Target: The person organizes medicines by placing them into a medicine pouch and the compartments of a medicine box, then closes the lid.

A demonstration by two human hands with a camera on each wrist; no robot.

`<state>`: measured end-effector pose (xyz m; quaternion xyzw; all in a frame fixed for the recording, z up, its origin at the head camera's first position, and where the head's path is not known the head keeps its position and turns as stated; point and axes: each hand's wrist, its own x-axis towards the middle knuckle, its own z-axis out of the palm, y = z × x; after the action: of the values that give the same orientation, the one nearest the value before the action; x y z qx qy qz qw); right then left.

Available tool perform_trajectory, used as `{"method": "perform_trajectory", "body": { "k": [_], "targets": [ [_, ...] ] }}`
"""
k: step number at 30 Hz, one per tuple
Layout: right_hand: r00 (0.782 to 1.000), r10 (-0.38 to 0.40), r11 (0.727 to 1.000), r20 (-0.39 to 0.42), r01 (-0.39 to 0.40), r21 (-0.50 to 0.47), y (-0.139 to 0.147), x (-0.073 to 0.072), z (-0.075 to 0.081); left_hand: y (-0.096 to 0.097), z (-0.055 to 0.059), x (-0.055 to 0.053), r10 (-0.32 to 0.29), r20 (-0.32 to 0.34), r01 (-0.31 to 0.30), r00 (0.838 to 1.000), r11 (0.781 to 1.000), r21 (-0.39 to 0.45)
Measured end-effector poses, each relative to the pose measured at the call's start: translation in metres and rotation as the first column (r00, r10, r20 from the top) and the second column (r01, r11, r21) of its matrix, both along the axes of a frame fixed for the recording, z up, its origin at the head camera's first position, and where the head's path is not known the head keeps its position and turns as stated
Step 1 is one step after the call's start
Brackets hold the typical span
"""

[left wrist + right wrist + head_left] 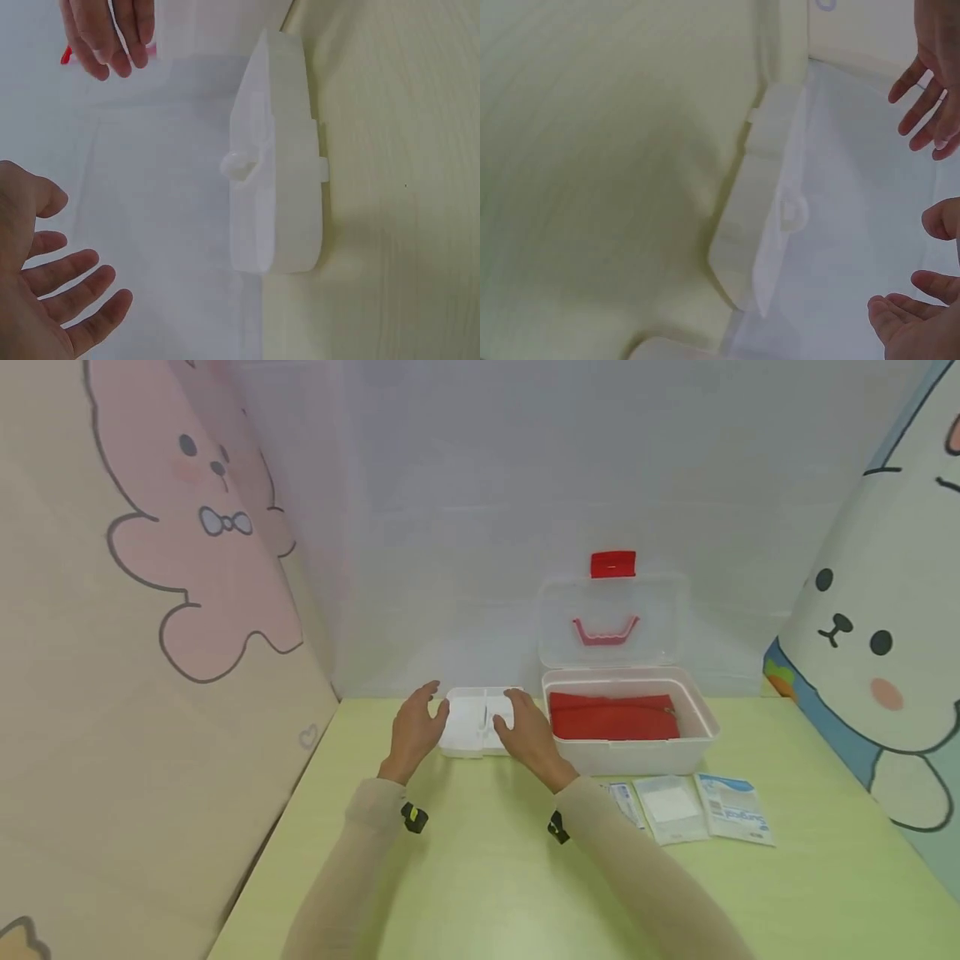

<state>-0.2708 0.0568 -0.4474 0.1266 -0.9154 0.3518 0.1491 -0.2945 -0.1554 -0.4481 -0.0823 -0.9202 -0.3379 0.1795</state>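
Note:
A white divided tray point(463, 731) with a small raised handle in its middle sits on the table near the back wall. My left hand point(415, 731) hovers by its left side, fingers spread and loosely bent. Over the tray's right side is my right hand point(531, 739), also relaxed and covering part of it in the head view. Both wrist views show a gap between the hands and the tray point(294, 180). Neither hand holds anything.
Right of the tray stands an open white box point(637, 758) holding a red pouch point(615, 718); its clear lid point(660, 618) is raised. In front lie a small packet point(625, 802), a white gauze-like packet point(670, 810) and a blue-and-white packet point(735, 810) marked "Surgical".

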Motion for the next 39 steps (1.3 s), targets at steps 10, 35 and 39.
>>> {"method": "perform_trajectory", "body": {
  "k": [10, 35, 39],
  "targets": [
    [0.991, -0.1, 0.992, 0.086, 0.093, 0.083, -0.004, -0.006, -0.044, -0.006, -0.039, -0.016, 0.036, 0.127, -0.027, 0.991, 0.997, -0.073],
    [0.951, -0.22, 0.948, 0.216, 0.157, 0.275, -0.007, -0.009, -0.061, -0.014, -0.08, -0.03, 0.06, 0.253, -0.025, 0.965, 0.99, -0.139],
    [0.943, -0.233, 0.95, 0.239, 0.168, 0.264, -0.007, -0.014, -0.065, -0.017, -0.085, -0.032, 0.022, 0.224, 0.005, 0.974, 0.993, -0.122]
  ]
}}
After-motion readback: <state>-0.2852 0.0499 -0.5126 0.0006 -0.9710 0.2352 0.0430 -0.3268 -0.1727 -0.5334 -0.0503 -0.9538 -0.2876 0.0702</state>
